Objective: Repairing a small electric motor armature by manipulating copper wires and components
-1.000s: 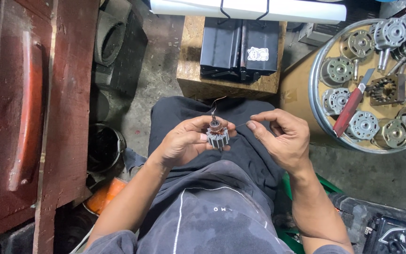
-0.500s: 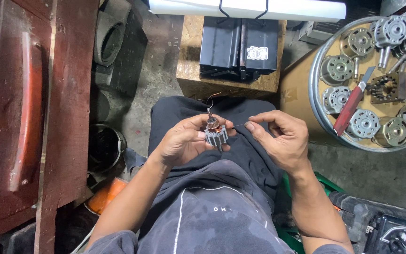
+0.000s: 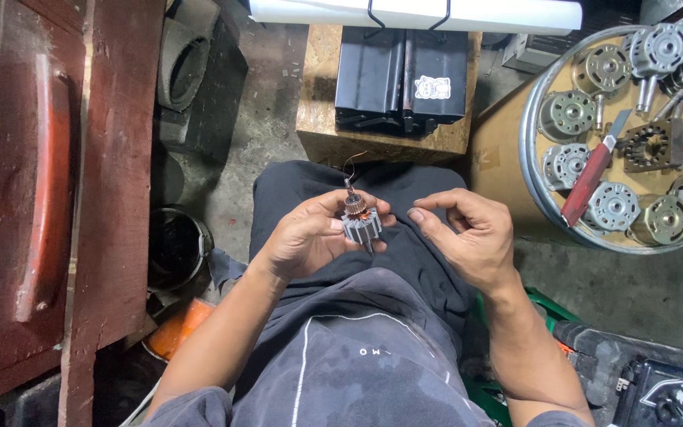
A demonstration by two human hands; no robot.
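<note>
Close above the lap, the left hand [image 3: 310,237] pinches a small slotted rotor [image 3: 361,225] in its grip, copper wire curling off the top. Just beside it, the right hand [image 3: 468,233] hovers loosely curled, holding nothing. Farther off, a round tray [image 3: 533,186] carries motors [image 3: 567,115] and a red knife [image 3: 586,180].

The left hand [image 3: 306,237] covers the back of the small motor part [image 3: 361,225], so only its front ribs and copper top show, and the thin wire [image 3: 349,168] sticking up from it is too fine to follow. The round tray [image 3: 533,194] of motor pieces is cut off by the right edge. The black box [image 3: 662,391] in the bottom right corner is cut off too.
</note>
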